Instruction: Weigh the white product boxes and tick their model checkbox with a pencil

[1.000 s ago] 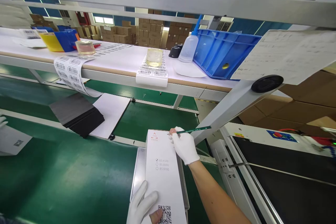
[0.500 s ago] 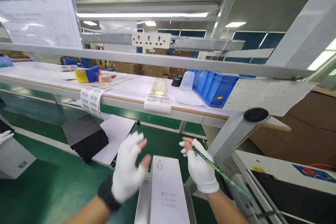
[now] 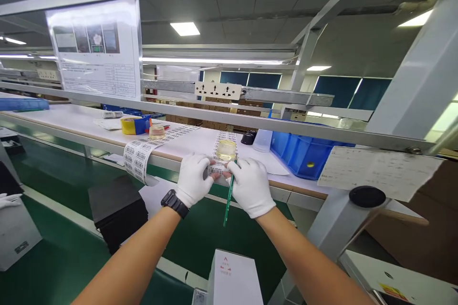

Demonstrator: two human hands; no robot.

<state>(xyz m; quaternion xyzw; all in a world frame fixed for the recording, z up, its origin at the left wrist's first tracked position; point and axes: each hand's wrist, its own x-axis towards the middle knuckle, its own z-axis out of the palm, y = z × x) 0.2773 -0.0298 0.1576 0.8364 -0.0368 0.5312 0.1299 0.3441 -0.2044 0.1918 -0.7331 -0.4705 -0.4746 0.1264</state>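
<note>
My left hand, in a white glove with bare thumb and fingertips, pinches the front end of a barcode label sheet at the shelf edge. My right hand, gloved the same way, closes on the sheet's right side. It also keeps a green pencil, which points down beneath the palm. A roll of clear tape rests on the sheet just behind my fingers. Below the hands stands a white box with red print on its top.
Another label sheet hangs over the shelf edge at left, near a yellow-and-blue tape roll. A blue bin stands right. Black sheets are stacked on the green belt. A co-worker's gloved hand touches a box at far left.
Both hands have moved up and forward from beside the white box to the label sheet and closed on its end. The pencil has swung downward in my right hand. The view has tilted up.
</note>
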